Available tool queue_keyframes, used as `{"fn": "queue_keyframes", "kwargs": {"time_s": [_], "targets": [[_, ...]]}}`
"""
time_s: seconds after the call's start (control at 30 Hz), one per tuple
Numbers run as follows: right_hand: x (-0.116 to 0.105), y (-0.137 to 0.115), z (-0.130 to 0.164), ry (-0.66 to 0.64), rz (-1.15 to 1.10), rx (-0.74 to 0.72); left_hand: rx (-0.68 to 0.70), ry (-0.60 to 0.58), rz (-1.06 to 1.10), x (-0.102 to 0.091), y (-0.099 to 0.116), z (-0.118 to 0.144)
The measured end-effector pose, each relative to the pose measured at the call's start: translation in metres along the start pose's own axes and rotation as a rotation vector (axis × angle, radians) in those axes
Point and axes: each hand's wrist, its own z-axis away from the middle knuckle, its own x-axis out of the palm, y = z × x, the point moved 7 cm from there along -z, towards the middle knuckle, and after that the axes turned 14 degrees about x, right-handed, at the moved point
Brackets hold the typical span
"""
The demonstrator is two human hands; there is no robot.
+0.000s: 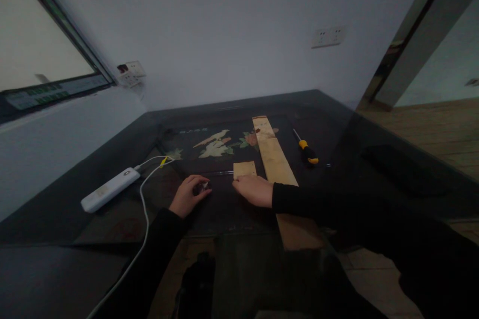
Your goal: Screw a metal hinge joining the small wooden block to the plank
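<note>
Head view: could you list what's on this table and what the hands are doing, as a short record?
Table: dark glass top
Left hand: on a small metal part, too small to identify
Right hand: flat, beside a small wood piece
Plank: long, lying on the table
Screwdriver: right of plank, untouched
Power bank: left, white cable attached

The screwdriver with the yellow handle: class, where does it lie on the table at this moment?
In the head view the screwdriver lies on the dark table, right of the long wooden strip and beyond the right hand, touched by neither hand.
</note>
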Motion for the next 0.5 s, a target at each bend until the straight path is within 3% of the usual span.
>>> {"fn": "queue_keyframes", "kwargs": {"time_s": [0.27,0.5], "targets": [[0.008,0.029,0.012,0.081,-0.025,0.066,0.085,-0.100,0.090,0.042,0.070,-0.026],[0.003,0.042,0.017,0.077,-0.116,0.122,0.150,-0.144,0.099,0.059,0.097,-0.036]]}}
